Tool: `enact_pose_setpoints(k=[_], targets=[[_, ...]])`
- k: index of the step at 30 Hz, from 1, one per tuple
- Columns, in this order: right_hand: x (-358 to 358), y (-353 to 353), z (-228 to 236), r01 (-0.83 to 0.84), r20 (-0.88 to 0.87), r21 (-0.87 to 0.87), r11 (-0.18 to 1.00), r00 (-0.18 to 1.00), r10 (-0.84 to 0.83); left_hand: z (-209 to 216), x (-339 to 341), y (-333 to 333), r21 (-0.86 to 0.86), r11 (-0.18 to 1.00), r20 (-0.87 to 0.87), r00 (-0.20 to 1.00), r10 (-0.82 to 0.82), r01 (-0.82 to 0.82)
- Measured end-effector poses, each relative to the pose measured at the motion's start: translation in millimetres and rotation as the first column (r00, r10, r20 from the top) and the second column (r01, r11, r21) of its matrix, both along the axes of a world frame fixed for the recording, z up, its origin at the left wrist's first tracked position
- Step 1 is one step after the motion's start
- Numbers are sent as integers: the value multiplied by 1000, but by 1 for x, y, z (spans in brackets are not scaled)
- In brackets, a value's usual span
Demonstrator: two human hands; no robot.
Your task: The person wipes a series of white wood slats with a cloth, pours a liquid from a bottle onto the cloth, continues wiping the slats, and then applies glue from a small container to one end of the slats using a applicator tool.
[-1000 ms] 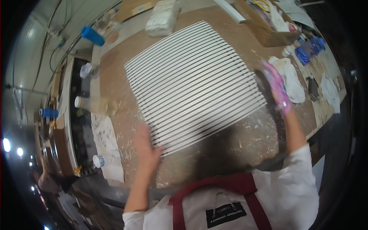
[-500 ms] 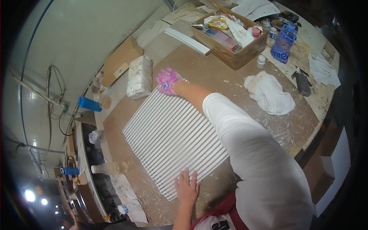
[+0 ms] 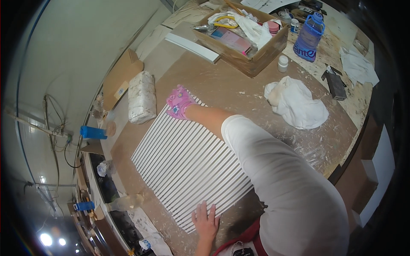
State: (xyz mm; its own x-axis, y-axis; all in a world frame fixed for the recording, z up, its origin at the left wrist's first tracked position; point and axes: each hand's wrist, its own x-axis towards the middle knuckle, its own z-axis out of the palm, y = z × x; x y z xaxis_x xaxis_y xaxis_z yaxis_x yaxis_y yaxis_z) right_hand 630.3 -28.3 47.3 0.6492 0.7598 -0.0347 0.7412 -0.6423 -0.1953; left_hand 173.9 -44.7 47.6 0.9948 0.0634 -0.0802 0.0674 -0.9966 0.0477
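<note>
Spanning the sheet of white strips (image 3: 188, 166) in the head view, both hands work palm down. Right hand (image 3: 179, 103), in a pink flowered glove, lies over the far corner; fingers partly spread, but cannot tell whether they pinch the strip ends. Left hand (image 3: 207, 222), bare, rests flat on the near edge, fingers extended and slightly apart, gripping nothing. Sheet lies on the brown board (image 3: 226, 83) between the two hands, strips in close, parallel rows.

Just left of the right hand: a white wrapped block (image 3: 142, 98). Beyond that hand, a white bar (image 3: 193, 48); beyond and to its right, a cardboard box (image 3: 260, 62) of tools and rags. Well right of it, a crumpled white cloth (image 3: 299, 104), with a small white bottle (image 3: 282, 64) beyond the cloth. Left of the left hand, well apart: a cloudy bottle (image 3: 126, 202) on its side.
</note>
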Motion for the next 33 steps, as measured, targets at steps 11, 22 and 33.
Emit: enact_pose_setpoints(k=[11, 22, 33], targets=[[-1, 6, -9, 52, 130, 81, 995, 990, -63, 22, 195, 238, -67, 981, 411, 891, 193, -182], [29, 30, -8, 51, 161, -28, 998, 986, -46, -2, 279, 304, -141, 845, 108, 841, 530, -515], [54, -67, -5, 158, 38, 493, 856, 979, -202, -6, 225, 336, -408, 901, 693, 592, 412, -150]])
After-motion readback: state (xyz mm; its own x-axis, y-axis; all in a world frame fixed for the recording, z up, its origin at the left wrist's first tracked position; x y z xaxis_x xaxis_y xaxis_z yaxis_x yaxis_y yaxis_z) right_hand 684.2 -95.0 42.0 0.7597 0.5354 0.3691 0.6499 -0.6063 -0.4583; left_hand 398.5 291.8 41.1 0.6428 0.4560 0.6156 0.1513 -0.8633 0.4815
